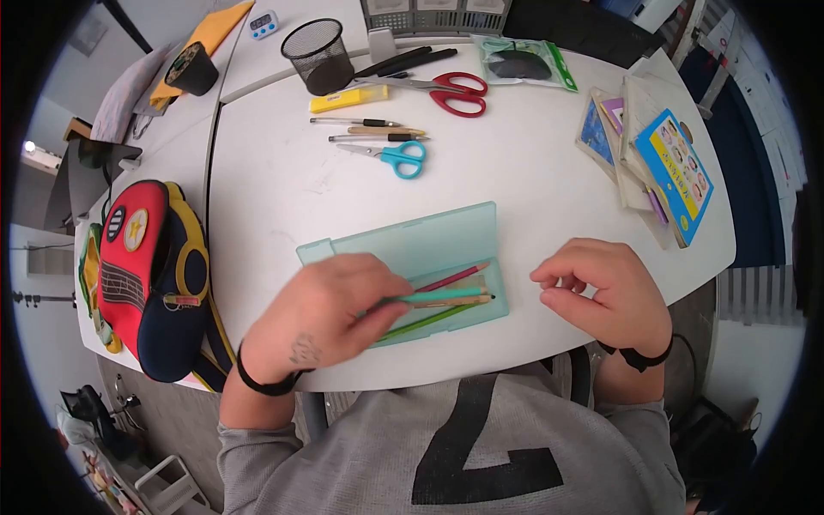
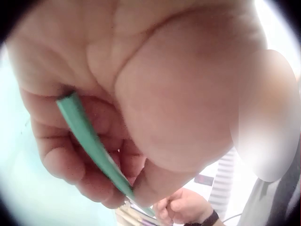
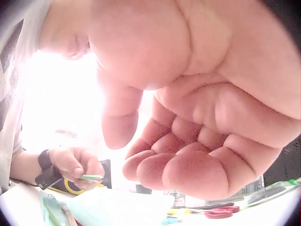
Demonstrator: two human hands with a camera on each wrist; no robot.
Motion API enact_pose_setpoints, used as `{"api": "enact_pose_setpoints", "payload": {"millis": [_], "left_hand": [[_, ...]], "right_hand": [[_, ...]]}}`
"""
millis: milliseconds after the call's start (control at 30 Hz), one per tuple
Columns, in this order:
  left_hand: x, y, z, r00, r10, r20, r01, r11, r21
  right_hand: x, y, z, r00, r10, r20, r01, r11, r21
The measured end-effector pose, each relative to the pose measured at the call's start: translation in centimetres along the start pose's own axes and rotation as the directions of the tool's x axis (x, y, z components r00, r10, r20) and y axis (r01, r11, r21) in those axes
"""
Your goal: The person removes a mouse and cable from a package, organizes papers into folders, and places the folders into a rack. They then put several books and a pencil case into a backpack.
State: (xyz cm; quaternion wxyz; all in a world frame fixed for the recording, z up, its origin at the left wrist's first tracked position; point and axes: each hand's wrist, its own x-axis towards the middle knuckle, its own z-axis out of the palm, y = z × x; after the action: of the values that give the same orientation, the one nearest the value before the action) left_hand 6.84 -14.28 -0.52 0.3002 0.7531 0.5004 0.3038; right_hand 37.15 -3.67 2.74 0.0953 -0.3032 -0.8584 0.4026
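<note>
My left hand (image 1: 330, 309) pinches a teal-green pencil (image 1: 446, 293) between thumb and fingers, above an open, see-through teal case (image 1: 412, 236). In the left wrist view, the green pencil (image 2: 89, 136) runs across the curled fingers to the thumb tip. Inside the case lie a dark pink pencil (image 1: 453, 277), a light green pencil (image 1: 421, 323) and a tan item partly hidden under the held pencil. My right hand (image 1: 605, 292) hangs just right of the case, fingers loosely bent, holding nothing; its palm (image 3: 197, 108) is bare in the right wrist view.
Behind the case lie blue scissors (image 1: 402, 158), pens (image 1: 369, 137), a yellow box (image 1: 349, 99), red scissors (image 1: 459, 93) and a mesh cup (image 1: 319, 60). Books (image 1: 674, 172) are stacked at right, near a packet (image 1: 525, 64). A red and navy backpack (image 1: 154, 275) stands at left.
</note>
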Motion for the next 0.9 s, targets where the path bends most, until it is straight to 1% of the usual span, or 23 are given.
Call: {"api": "enact_pose_setpoints", "payload": {"millis": [33,67,133,167,200,267,300,333,367,400,467,500,567,633,700,733,767,800,867,900], "left_hand": [[0.1,0.1,0.6,0.998,-0.042,0.049,0.040,0.998,0.043],[0.3,0.2,1.1,0.997,-0.044,0.059,0.041,0.998,0.044],[0.9,0.3,1.7,0.996,0.043,0.076,-0.059,0.972,0.229],[0.6,0.1,1.7,0.989,0.047,0.142,-0.084,0.962,0.259],[0.4,0.5,1.8,0.991,0.048,0.124,-0.081,0.958,0.274],[0.2,1.3,2.6,0.981,0.049,0.188,-0.100,0.957,0.274],[-0.2,1.4,3.3,0.981,0.021,0.195,-0.092,0.927,0.363],[-0.4,1.4,3.7,0.982,0.024,0.190,-0.094,0.926,0.366],[-0.7,1.4,4.0,0.982,0.019,0.187,-0.095,0.906,0.411],[-1.0,1.5,4.2,0.983,0.006,0.182,-0.091,0.883,0.460],[-1.6,1.7,4.7,0.986,0.008,0.165,-0.090,0.865,0.493],[-1.8,1.9,4.9,0.988,0.021,0.153,-0.098,0.852,0.514],[-1.9,2.3,5.0,0.989,0.003,0.148,-0.083,0.840,0.535],[-1.9,3.0,4.3,0.990,-0.009,0.140,-0.071,0.831,0.552],[-1.3,4.1,2.6,1.000,-0.017,0.025,0.005,0.902,0.432],[-1.2,3.9,1.4,1.000,-0.018,0.019,0.008,0.897,0.441],[-1.2,3.3,-0.4,0.985,-0.065,-0.158,0.122,0.915,0.384],[-1.1,2.7,-2.2,0.938,-0.119,-0.326,0.223,0.926,0.304],[0.3,0.2,-5.2,0.894,-0.273,-0.355,0.361,0.908,0.212],[1.5,-1.1,-6.5,0.872,-0.367,-0.325,0.446,0.869,0.215]], "right_hand": [[-0.6,0.4,-0.2,0.994,0.110,0.005,-0.110,0.994,0.028],[-1.0,0.8,-0.1,0.993,0.114,0.002,-0.114,0.993,0.037],[-1.1,2.2,0.5,0.999,0.010,0.033,-0.011,1.000,0.009],[-0.9,2.7,0.7,0.997,-0.052,0.057,0.052,0.999,0.004],[-0.7,3.0,0.7,0.992,-0.076,0.101,0.076,0.997,0.002],[0.0,3.1,0.4,0.970,-0.134,0.203,0.117,0.989,0.094],[0.4,2.9,-0.2,0.970,-0.136,0.203,0.121,0.989,0.082],[0.8,2.5,-0.9,0.954,-0.168,0.247,0.145,0.983,0.109],[1.3,2.0,-1.6,0.935,-0.207,0.289,0.172,0.975,0.142],[1.7,0.9,-2.5,0.931,-0.221,0.291,0.186,0.972,0.145],[2.6,-1.2,-4.1,0.961,-0.213,0.175,0.184,0.968,0.170],[3.5,-1.4,-4.3,0.958,-0.231,0.172,0.201,0.964,0.173],[5.9,-1.8,-5.0,0.964,-0.253,0.076,0.253,0.967,0.008],[9.5,-1.4,-4.7,0.983,-0.180,0.025,0.181,0.981,-0.063],[13.4,1.1,-3.2,0.983,-0.183,-0.010,0.183,0.983,0.005],[15.0,2.2,-2.3,0.989,-0.149,0.016,0.150,0.987,-0.056],[16.3,3.0,-1.5,0.993,-0.112,0.041,0.116,0.986,-0.117],[17.1,3.5,-0.8,0.992,-0.118,0.041,0.123,0.985,-0.118],[18.9,4.2,0.2,0.988,-0.152,0.033,0.155,0.946,-0.285],[19.7,4.3,0.7,0.990,-0.140,0.025,0.140,0.934,-0.330]]}}
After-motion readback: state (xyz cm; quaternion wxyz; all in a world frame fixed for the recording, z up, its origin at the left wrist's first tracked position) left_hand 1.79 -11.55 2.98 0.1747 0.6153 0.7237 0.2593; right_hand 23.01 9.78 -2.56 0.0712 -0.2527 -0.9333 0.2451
